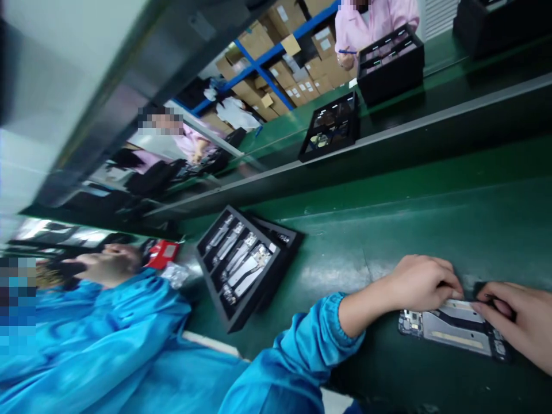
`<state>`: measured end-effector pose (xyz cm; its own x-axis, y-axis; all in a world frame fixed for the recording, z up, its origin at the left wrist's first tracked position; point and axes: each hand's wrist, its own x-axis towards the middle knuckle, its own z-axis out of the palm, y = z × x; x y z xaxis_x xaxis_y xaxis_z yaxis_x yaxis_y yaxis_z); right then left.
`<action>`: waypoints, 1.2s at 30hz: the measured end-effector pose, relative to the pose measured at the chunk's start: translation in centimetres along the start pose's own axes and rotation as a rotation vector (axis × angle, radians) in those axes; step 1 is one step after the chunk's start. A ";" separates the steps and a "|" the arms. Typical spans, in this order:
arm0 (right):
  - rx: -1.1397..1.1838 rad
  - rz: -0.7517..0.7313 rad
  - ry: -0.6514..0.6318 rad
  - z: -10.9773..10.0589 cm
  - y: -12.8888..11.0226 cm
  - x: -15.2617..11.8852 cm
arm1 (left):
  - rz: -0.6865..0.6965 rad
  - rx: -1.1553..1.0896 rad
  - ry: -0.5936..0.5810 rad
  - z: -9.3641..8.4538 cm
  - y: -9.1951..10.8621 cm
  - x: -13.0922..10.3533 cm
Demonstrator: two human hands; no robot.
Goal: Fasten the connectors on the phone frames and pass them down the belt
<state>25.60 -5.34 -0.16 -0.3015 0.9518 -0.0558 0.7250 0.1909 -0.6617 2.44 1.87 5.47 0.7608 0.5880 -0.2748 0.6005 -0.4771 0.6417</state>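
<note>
An opened phone body [452, 336], with a grey metal plate, a dark flex strip and a circuit board at its left end, lies on the green bench. My left hand [425, 282] has its fingers curled and pinched at the phone's upper edge. From the right, my right hand [520, 322] reaches over the phone's right end, thumb and fingers closed together. Something dark and slim shows between those fingers, too hidden to name. Both hands are close together along the upper edge.
Left of my arm, a black tray [239, 322] of similar phone bodies sits askew on another tray. A co-worker in a blue sleeve [129, 322] is at far left. Beyond a metal rail [388, 132] stand more black trays [330, 126] and people in pink.
</note>
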 end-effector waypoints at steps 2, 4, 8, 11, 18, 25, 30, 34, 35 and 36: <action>-0.003 -0.002 -0.091 -1.2 -1.6 0.5 | 0.019 -0.014 0.034 0.2 0.0 -0.2; -0.017 -0.013 -0.142 -2.3 -2.8 1.0 | 0.056 -0.058 0.065 0.5 -0.3 -0.3; 0.033 0.050 -0.177 -4.0 -3.4 1.7 | 0.052 -0.068 0.099 0.8 -1.4 -0.1; 0.061 0.081 -0.162 -4.4 -3.3 1.7 | 0.037 -0.076 0.081 0.8 -1.7 0.0; 0.083 0.020 -0.114 -3.8 -3.5 1.6 | -0.016 -0.076 0.083 0.7 -1.3 0.2; 0.073 0.032 -0.087 -3.6 -3.4 1.4 | 0.001 -0.092 0.062 0.5 -1.4 0.1; 0.081 0.012 -0.059 -3.5 -3.5 1.5 | -0.025 -0.080 0.054 0.5 -1.2 0.2; 0.087 0.017 -0.057 -3.5 -3.6 1.6 | -0.048 -0.082 0.059 0.5 -0.9 0.4; 0.088 0.017 -0.059 -3.5 -3.6 1.6 | -0.053 -0.085 0.060 0.5 -0.8 0.4; 0.088 0.018 -0.062 -3.5 -3.6 1.6 | -0.058 -0.089 0.061 0.5 -0.7 0.5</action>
<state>24.71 -3.70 4.75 -0.3290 0.9376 -0.1126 0.6739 0.1496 -0.7235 2.50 2.14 4.55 0.7076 0.6528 -0.2706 0.6164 -0.3829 0.6881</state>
